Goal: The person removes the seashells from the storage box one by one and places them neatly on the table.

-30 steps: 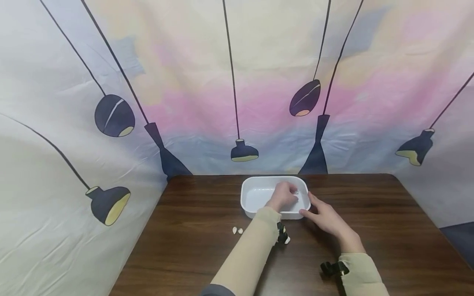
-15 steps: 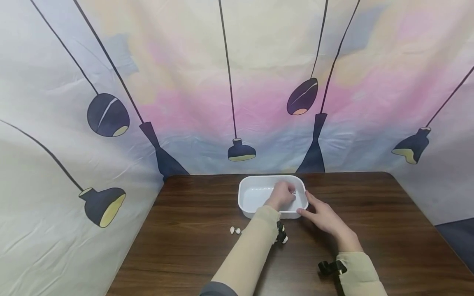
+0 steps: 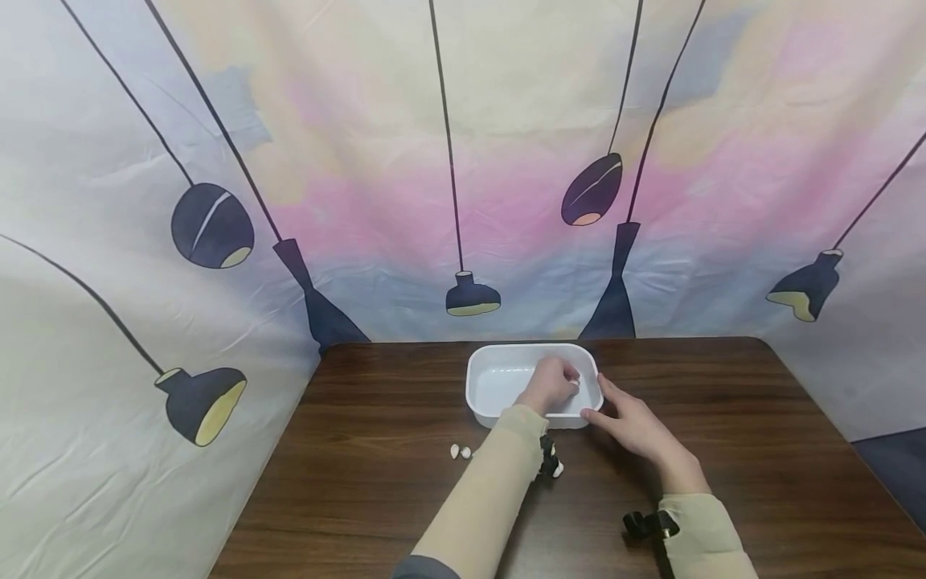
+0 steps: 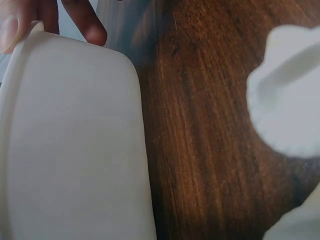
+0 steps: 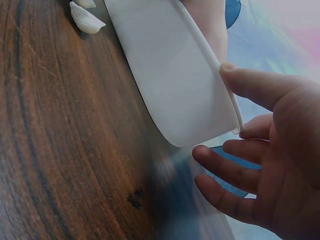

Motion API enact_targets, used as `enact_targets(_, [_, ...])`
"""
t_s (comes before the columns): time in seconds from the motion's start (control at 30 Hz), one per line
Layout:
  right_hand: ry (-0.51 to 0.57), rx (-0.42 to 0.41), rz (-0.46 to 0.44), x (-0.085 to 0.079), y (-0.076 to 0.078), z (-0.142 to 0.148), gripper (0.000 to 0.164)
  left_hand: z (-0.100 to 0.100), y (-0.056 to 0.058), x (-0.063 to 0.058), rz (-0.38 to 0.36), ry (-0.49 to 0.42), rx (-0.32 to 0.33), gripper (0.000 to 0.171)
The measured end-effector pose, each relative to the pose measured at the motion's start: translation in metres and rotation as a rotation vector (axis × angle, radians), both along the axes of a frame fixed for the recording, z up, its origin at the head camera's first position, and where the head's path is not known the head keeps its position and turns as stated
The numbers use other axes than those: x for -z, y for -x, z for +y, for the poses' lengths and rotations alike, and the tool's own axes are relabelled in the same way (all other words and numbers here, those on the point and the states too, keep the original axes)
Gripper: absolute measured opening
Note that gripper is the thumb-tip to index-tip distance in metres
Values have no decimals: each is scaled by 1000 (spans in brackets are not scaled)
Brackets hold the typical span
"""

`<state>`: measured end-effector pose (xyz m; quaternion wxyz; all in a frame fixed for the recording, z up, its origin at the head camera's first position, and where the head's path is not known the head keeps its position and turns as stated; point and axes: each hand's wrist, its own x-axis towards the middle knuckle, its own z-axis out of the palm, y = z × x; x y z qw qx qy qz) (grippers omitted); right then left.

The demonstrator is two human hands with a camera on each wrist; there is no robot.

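A white rectangular plastic tray (image 3: 499, 420) stands near the far side of the wooden table. My left hand (image 3: 548, 386) reaches inside over its front rim, fingers curled, and pinches a small white piece that looks like a seashell (image 3: 575, 384), mostly hidden by the fingers. At the tray's right end, my right hand (image 3: 640, 426) holds the corner. In the right wrist view its thumb (image 5: 245, 82) presses on the rim, with the other fingers around the end wall. Those same fingers (image 4: 87, 25) show at the top of the left wrist view.
Ribbed white seashells (image 5: 87, 19) lie on the table in front of the tray. Two more shells (image 3: 460, 452) are left of the left forearm, and one shell (image 3: 559, 470) is beside the black wrist camera. A patterned cloth (image 3: 405, 201) hangs behind the table.
The head view has shifted slightly. Inside the tray, the left fingers have moved a little, and a white piece now shows at their tips. The right hand keeps its hold on the corner.
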<state>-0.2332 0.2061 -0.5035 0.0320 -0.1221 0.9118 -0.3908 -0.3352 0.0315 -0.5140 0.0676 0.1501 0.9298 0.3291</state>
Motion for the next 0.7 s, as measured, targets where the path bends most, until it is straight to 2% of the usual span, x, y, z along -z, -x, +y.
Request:
enact_targets(0.33, [3,-2,2,0,1,0,95,0,0,-1,31,12,-3,21])
enact_targets(0.7, [-7,-13,19,0,2,0,93,2,-3,-5,5,8,-43,16])
